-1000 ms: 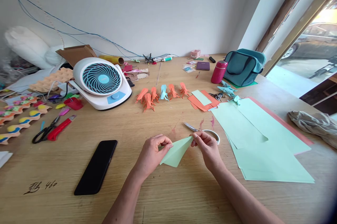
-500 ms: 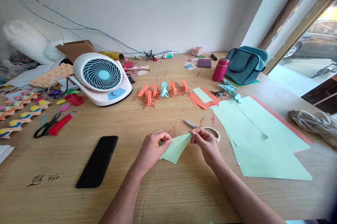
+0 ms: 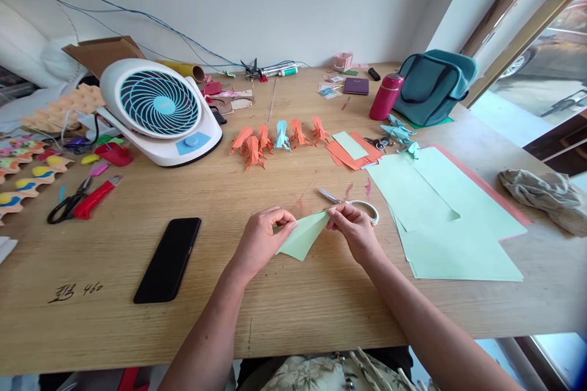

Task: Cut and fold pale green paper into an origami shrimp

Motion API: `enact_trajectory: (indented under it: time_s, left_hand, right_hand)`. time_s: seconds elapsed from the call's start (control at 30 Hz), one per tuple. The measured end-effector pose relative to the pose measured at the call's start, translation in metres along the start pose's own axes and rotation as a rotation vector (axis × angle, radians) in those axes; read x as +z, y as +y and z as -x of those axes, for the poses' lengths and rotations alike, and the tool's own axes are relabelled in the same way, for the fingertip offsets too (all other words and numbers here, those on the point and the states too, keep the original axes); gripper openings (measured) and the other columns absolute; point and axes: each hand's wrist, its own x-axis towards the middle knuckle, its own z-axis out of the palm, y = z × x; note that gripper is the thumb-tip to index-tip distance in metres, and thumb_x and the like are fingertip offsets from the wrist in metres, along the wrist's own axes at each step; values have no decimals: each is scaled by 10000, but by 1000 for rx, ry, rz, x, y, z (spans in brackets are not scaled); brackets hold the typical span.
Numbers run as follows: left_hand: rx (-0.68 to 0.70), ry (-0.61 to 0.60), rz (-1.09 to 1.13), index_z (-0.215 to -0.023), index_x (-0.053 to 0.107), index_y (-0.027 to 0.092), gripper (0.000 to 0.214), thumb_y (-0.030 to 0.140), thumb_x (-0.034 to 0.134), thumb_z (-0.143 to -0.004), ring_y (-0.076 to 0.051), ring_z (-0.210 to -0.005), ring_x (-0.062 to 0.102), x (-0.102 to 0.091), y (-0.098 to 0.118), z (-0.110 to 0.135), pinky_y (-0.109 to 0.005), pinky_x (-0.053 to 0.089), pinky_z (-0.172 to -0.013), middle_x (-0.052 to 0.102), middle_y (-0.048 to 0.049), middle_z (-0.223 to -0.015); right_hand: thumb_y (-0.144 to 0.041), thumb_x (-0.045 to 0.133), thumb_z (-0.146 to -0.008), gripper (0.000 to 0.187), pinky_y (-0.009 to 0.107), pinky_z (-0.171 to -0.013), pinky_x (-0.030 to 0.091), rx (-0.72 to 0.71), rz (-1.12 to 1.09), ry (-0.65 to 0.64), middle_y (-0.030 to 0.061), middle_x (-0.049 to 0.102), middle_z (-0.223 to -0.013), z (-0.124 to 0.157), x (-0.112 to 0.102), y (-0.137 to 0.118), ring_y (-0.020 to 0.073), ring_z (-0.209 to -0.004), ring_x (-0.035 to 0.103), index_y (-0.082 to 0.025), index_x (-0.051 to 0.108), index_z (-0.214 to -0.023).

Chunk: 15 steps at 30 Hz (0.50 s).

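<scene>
A pale green piece of folded paper (image 3: pixel 302 237) is stretched between my two hands above the wooden table. My left hand (image 3: pixel 266 233) pinches its left side between thumb and fingers. At the paper's upper right corner, my right hand (image 3: pixel 352 227) closes its fingertips on the edge. White-handled scissors (image 3: pixel 367 208) lie just behind my right hand, partly hidden by it. Farther back stand several orange folded-paper figures (image 3: pixel 253 151) and one light blue folded-paper figure (image 3: pixel 282 135) in a loose group.
Green paper sheets (image 3: pixel 463 256) lie at the right, near orange paper (image 3: pixel 351 158) and keys (image 3: pixel 380 144). A black phone (image 3: pixel 167 261) is at the left, with a red cutter (image 3: pixel 97 197) beyond. A fan (image 3: pixel 160 112), pink bottle (image 3: pixel 386 97) and teal bag (image 3: pixel 431 88) stand behind.
The view has tilted down, so the table's front edge and my lap now show. Both hands keep their hold on the green paper, which looks much the same.
</scene>
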Motion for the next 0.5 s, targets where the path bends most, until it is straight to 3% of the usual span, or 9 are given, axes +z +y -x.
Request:
enact_trajectory:
  time_s: [0.5]
  left_hand:
    - [32, 2, -7, -755, 647, 193, 149, 154, 607, -892, -116, -713, 587, 1, 1, 2, -228, 432, -697, 644, 20, -756]
  right_hand:
    - [-444, 779, -779, 281, 271, -648, 414, -1, -4, -30, -7, 627, -626, -1, -2, 3, 119, -633, 506, -205, 678, -672]
